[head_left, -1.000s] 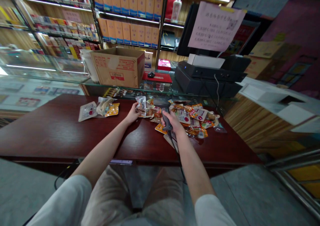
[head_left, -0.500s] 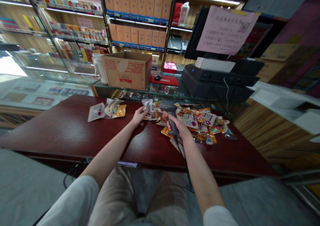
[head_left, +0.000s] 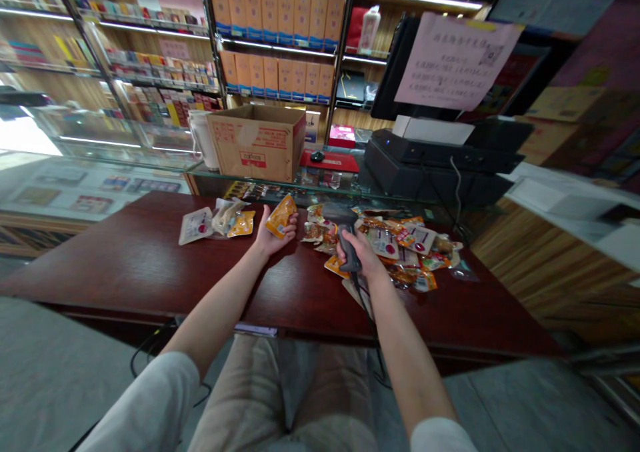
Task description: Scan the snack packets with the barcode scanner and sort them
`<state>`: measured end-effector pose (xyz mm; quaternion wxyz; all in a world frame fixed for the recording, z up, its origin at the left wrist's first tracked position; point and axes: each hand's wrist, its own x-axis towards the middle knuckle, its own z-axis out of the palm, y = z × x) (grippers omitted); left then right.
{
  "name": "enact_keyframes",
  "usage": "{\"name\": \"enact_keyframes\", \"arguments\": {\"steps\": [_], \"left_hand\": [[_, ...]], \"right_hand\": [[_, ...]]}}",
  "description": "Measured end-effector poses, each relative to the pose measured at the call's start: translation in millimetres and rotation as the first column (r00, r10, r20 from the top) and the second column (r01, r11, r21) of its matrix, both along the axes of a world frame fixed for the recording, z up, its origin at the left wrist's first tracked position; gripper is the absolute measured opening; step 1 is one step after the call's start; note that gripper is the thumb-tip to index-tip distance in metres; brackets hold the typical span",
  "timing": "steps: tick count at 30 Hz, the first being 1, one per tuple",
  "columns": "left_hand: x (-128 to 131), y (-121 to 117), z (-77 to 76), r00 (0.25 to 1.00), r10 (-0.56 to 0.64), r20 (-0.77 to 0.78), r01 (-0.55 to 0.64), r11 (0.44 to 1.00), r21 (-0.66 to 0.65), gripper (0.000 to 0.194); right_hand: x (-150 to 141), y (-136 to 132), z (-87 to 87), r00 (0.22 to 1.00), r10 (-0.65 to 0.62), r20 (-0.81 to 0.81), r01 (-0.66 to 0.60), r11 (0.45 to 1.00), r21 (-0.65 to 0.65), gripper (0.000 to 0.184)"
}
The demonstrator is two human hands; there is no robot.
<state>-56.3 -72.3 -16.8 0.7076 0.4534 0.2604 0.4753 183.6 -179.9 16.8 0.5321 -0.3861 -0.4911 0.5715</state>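
Observation:
In my left hand (head_left: 274,236), turned palm up, lies an orange snack packet (head_left: 281,216), held by the fingers just above the table. My right hand (head_left: 364,251) is wrapped round the grip of a black barcode scanner (head_left: 350,251), whose head is blurred and whose cable runs down over the table's front edge. Behind and right of the scanner spreads a pile of snack packets (head_left: 385,242) in orange, white and clear wrappers. Left of my left hand is a smaller group: a white packet (head_left: 196,226), a clear packet (head_left: 227,216) and another orange packet (head_left: 242,224).
A dark red wooden table (head_left: 165,279) lies before me. On the glass counter (head_left: 325,184) behind it stand a cardboard box (head_left: 257,145), a mouse (head_left: 317,156) and a monitor (head_left: 390,72) with a pink paper sheet (head_left: 455,62). Stocked shelves rise behind.
My left hand has turned palm up, so the packet in it now shows its orange side instead of its silvery one. It has moved slightly left, away from the pile. The scanner stays in my right hand.

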Motion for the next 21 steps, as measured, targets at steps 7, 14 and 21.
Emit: {"name": "enact_keyframes", "arguments": {"steps": [7, 14, 21], "left_hand": [[-2.1, -5.2, 7.0, 0.999, -0.034, -0.018, 0.034, 0.999, 0.017, 0.067], [1.6, -9.7, 11.5, 0.989, -0.017, 0.148, 0.025, 0.998, -0.054, 0.060], [8.9, 0.0, 5.5, 0.919, 0.180, 0.351, -0.068, 0.949, -0.309, 0.042]], "right_hand": [[-1.7, -4.3, 2.5, 0.999, 0.039, -0.004, -0.039, 0.999, 0.014, 0.038], [-2.9, -4.3, -4.1, 0.986, 0.162, 0.037, -0.163, 0.987, 0.002, 0.034], [-4.1, 1.5, -13.0, 0.985, 0.163, 0.050, -0.163, 0.987, 0.001, 0.037]]}}
